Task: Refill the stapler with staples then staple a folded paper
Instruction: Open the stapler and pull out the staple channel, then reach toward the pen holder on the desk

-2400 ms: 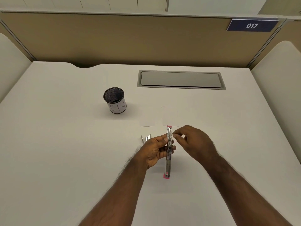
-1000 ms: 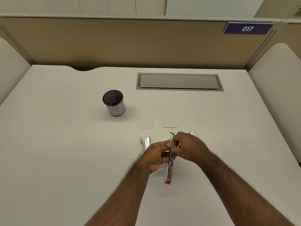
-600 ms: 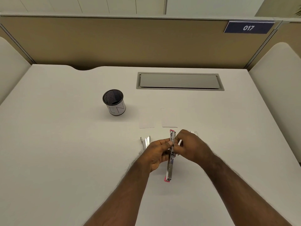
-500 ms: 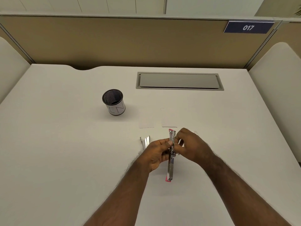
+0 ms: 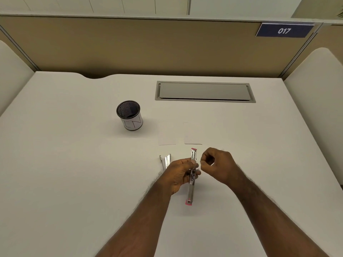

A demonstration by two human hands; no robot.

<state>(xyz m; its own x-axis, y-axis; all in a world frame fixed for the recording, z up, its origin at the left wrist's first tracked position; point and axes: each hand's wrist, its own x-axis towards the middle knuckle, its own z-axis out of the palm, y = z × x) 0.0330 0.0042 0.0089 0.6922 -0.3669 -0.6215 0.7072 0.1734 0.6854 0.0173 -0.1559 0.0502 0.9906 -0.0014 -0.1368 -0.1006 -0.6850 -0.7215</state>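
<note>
A slim metal stapler (image 5: pixel 191 191) with pink ends is swung open into one long line, pointing away from me just above the desk. My left hand (image 5: pixel 179 175) grips it around its hinge. My right hand (image 5: pixel 219 166) hovers just right of the stapler's upper half, off the metal, with fingers curled and thumb pinched to forefinger; nothing shows between them. Loose staple strips (image 5: pixel 166 160) lie on the desk left of my left hand. Two small white paper pieces (image 5: pixel 167 139) (image 5: pixel 193 137) lie flat beyond the stapler.
A black mesh pen cup (image 5: pixel 130 115) with a white label stands at the left middle of the white desk (image 5: pixel 74 173). A grey cable hatch (image 5: pixel 204 91) is set into the desk at the back. Beige partitions close in the back and sides.
My right hand has come off the stapler and moved a little to the right. My left hand still holds the open stapler in nearly the same place.
</note>
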